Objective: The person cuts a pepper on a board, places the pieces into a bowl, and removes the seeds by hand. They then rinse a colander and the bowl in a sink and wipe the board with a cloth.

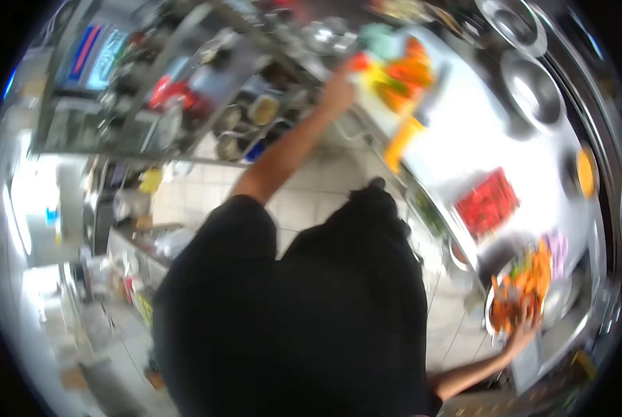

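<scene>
My left hand (337, 92) reaches to the twelve-to-one o'clock side of my view, its fingertips at a small red piece (359, 62); motion blur hides whether they pinch it or only touch it. At four o'clock, my right hand (526, 321) is down among the orange pieces (530, 276) at the near side of a round bowl (490, 306). I can't tell whether those fingers are closed on anything or spread.

For clean handling, I would curl the right fingers loosely, lift from the top and keep the wrist clear of the rim. On the left, a light pinch with tucked fingertips suits the small piece, with the edge of the yellow-handled knife (403, 142) in mind at two o'clock.

Outward from there, yellow and orange peppers (410, 75) lie at one o'clock, just beside the left hand, on the white worktop (432, 170). A rectangular batch of red pieces (488, 203) sits at three o'clock, between knife and bowl. Beyond, two metal pans stand toward two o'clock, an upper pan (511, 26) and a lower pan (533, 92), with a round yellow-topped container (586, 172) near three.

I count two hands, one bowl, one knife, one red batch, two pans and one such container; the peppers and cut pieces are too blurred to number.
</scene>
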{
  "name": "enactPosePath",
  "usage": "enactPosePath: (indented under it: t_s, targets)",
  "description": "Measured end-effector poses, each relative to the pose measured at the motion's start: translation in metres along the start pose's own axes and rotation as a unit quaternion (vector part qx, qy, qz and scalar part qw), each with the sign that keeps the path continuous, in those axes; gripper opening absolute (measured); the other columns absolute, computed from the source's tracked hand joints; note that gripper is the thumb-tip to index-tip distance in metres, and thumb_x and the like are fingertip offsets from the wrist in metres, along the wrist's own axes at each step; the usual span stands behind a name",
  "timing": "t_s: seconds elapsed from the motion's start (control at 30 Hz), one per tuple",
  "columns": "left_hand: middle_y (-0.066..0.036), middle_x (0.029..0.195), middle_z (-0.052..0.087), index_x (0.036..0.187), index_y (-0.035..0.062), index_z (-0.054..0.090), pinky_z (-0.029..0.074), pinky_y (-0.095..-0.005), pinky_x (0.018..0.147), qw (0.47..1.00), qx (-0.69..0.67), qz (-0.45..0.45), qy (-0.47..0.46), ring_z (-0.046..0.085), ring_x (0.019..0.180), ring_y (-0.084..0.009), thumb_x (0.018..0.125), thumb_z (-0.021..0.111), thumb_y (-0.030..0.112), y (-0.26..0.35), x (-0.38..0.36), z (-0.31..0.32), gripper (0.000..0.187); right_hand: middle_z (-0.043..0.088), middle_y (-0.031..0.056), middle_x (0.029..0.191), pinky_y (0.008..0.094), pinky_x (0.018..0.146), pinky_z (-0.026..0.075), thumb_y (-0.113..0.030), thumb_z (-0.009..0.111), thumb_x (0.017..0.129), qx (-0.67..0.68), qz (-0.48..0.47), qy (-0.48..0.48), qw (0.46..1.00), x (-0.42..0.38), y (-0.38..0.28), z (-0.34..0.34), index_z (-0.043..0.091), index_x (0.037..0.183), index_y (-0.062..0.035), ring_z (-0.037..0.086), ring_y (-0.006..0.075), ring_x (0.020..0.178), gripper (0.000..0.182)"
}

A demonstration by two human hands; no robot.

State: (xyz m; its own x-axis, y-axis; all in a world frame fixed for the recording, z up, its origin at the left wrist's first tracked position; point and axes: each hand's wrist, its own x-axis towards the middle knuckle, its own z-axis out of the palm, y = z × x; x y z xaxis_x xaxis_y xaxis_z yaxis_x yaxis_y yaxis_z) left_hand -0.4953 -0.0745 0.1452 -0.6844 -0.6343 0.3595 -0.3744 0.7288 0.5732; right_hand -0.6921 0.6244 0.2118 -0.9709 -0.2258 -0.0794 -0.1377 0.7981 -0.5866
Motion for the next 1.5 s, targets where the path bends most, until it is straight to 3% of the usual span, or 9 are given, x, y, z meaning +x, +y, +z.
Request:
enactPosePath:
  t_s: [0.13, 0.27, 0.47, 0.67, 0.8, 1.0, 1.17, 1.3, 1.5]
  targets:
    - [-0.022, 0.116, 0.056, 0.126, 0.0025, 0.046, 0.049, -0.0434, 0.083, 0.980, 0.149, -0.103, -0.087, 0.060, 0.098, -0.0337, 0.070, 0.059, 0.008, 0.014, 0.044, 0.003, 0.057, 0.055, 0.0166, 0.124, 0.0390, 0.094, 0.045, -0.034, 0.065, 0.084, -0.220, -0.006, 0.213, 0.952, -0.001, -0.059, -0.030, 0.058, 0.116, 0.0030, 0.054, 0.0274, 0.113, 0.049]
    - [-0.011, 0.074, 0.066, 0.075, 0.0106, 0.064, 0.052, -0.0409, 0.065, 0.963, 0.250, -0.020, -0.094, 0.066, 0.073, -0.0280, 0.070, 0.060, 0.015, -0.040, 0.074, 0.024, 0.007, 0.060, 0.0115, 0.105, 0.0322, 0.075, 0.052, -0.012, 0.060, 0.083, 0.122, -0.050, 0.148, 0.980, 0.007, -0.166, 0.074, 0.056, 0.116, 0.0001, 0.059, 0.0211, 0.093, 0.035]
    - [-0.004, 0.097, 0.064, 0.120, 0.0033, 0.053, 0.047, -0.0272, 0.063, 0.868, -0.412, -0.190, -0.203, 0.057, 0.070, -0.0126, 0.078, 0.064, 0.007, -0.019, 0.075, -0.045, 0.044, 0.057, 0.0170, 0.094, 0.0407, 0.070, 0.050, -0.027, 0.075, 0.073, -0.063, -0.117, -0.014, 0.991, 0.000, -0.362, 0.283, 0.048, 0.125, -0.0098, 0.061, 0.0331, 0.081, 0.062]
    - [-0.008, 0.109, 0.058, 0.126, 0.0038, 0.046, 0.047, -0.0273, 0.066, 0.628, -0.634, -0.182, -0.413, 0.059, 0.083, -0.0154, 0.083, 0.059, 0.006, 0.035, 0.089, -0.034, 0.045, 0.052, 0.0227, 0.091, 0.0433, 0.073, 0.051, -0.019, 0.070, 0.073, -0.037, -0.042, -0.045, 0.997, 0.005, -0.399, 0.347, 0.035, 0.135, -0.0062, 0.059, 0.0396, 0.078, 0.072]
    - [-0.009, 0.113, 0.057, 0.127, 0.0032, 0.045, 0.047, -0.0296, 0.072, 0.603, -0.623, -0.145, -0.476, 0.059, 0.090, -0.0182, 0.085, 0.055, 0.004, 0.070, 0.102, 0.015, 0.043, 0.057, 0.0253, 0.092, 0.0447, 0.071, 0.051, -0.004, 0.057, 0.070, -0.070, 0.053, -0.019, 0.996, 0.008, -0.386, 0.335, 0.040, 0.131, -0.0038, 0.061, 0.0407, 0.079, 0.063]
    - [-0.011, 0.115, 0.056, 0.115, 0.0050, 0.051, 0.049, -0.0362, 0.081, 0.840, -0.249, 0.310, -0.369, 0.059, 0.098, -0.0298, 0.080, 0.058, 0.001, 0.104, 0.047, 0.078, 0.036, 0.064, 0.0165, 0.069, 0.0327, 0.052, 0.049, -0.015, 0.061, 0.082, 0.232, 0.283, 0.046, 0.930, -0.032, -0.367, 0.257, 0.053, 0.092, 0.0014, 0.065, 0.0216, 0.057, 0.021]
    - [-0.010, 0.115, 0.044, 0.104, 0.0080, 0.053, 0.049, -0.0410, 0.073, 0.863, -0.204, 0.299, -0.354, 0.057, 0.091, -0.0346, 0.074, 0.067, 0.004, 0.105, 0.016, 0.072, 0.033, 0.064, 0.0127, 0.068, 0.0290, 0.050, 0.048, -0.006, 0.056, 0.088, 0.281, 0.122, 0.179, 0.935, -0.064, -0.363, 0.261, 0.045, 0.087, 0.0023, 0.065, 0.0155, 0.058, 0.014]
    - [-0.012, 0.111, 0.046, 0.104, 0.0056, 0.053, 0.048, -0.0404, 0.074, 0.860, -0.181, 0.317, -0.357, 0.057, 0.093, -0.0338, 0.074, 0.065, 0.003, 0.104, 0.017, 0.077, 0.032, 0.058, 0.0260, 0.064, 0.0497, 0.057, 0.047, -0.005, 0.046, 0.088, 0.139, 0.078, 0.120, 0.980, -0.062, -0.353, 0.287, 0.037, 0.099, 0.0006, 0.058, 0.0461, 0.061, 0.016]
    - [-0.012, 0.112, 0.047, 0.105, 0.0041, 0.054, 0.048, -0.0394, 0.076, 0.875, -0.160, 0.324, -0.322, 0.057, 0.094, -0.0338, 0.072, 0.062, 0.001, 0.108, 0.007, 0.079, 0.034, 0.056, 0.0273, 0.061, 0.0543, 0.057, 0.045, -0.002, 0.044, 0.080, 0.006, 0.034, 0.001, 0.999, -0.066, -0.350, 0.303, 0.040, 0.092, 0.0004, 0.058, 0.0457, 0.061, 0.012]
